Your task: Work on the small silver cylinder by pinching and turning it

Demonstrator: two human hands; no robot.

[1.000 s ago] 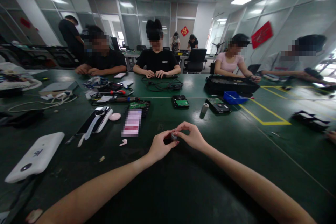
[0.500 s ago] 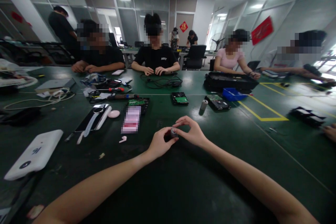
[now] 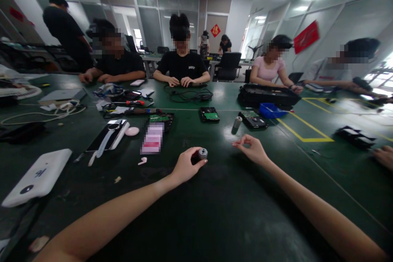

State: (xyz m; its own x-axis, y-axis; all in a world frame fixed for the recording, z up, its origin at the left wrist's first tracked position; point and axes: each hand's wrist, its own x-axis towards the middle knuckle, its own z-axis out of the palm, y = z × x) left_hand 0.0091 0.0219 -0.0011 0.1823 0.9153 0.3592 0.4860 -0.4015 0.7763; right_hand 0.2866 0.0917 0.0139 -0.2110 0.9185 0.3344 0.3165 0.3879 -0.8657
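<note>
My left hand (image 3: 186,166) rests on the green table (image 3: 215,213) with its fingers wrapped round a small grey cylinder (image 3: 202,154), whose round top faces up. My right hand (image 3: 252,149) hovers to the right of it, apart from the cylinder. Its thumb and forefinger are pinched together, and whether anything tiny sits between them is too small to see. A second grey cylinder (image 3: 236,123) stands upright further back on the table.
Hard drives (image 3: 210,114) (image 3: 253,119), a blue bin (image 3: 270,110), a black case (image 3: 267,96), cables (image 3: 188,96), phones (image 3: 107,135), a white device (image 3: 38,177) and an earbud (image 3: 142,161) lie around. Several people sit across the table. Another person's hand (image 3: 383,156) shows at the right edge.
My right hand has let go of the cylinder's top and drawn away to the right, still pinched. My left hand keeps hold of the cylinder in the same place.
</note>
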